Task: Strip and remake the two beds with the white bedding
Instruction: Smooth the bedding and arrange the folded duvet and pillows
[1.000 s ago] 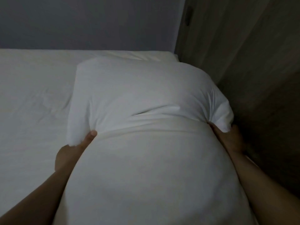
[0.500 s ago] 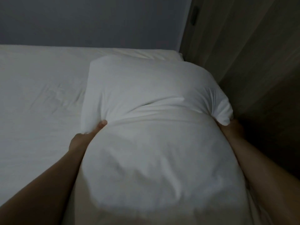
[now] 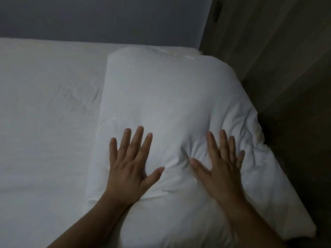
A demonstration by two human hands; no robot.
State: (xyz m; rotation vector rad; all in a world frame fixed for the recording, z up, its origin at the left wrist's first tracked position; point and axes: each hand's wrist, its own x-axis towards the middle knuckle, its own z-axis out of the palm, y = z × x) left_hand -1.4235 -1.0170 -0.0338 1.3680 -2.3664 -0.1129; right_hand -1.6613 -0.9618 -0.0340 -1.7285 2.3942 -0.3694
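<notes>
The white pillow is lying on the bed, at its right end beside the wooden panel. The left hand and the right hand are both pressing flat on the pillow, fingers straight and spread wide, holding nothing

- Back wall: plain, flat grey-blue; runs along the far edge of the bed.
- Side panel: brown, vertical wood grain; stands to the right and meets the back wall at an upright corner.
- Small dark fitting: high on the panel, too blurred to identify.
- Light: dim, cool, even; deep shadow at lower right.
</notes>
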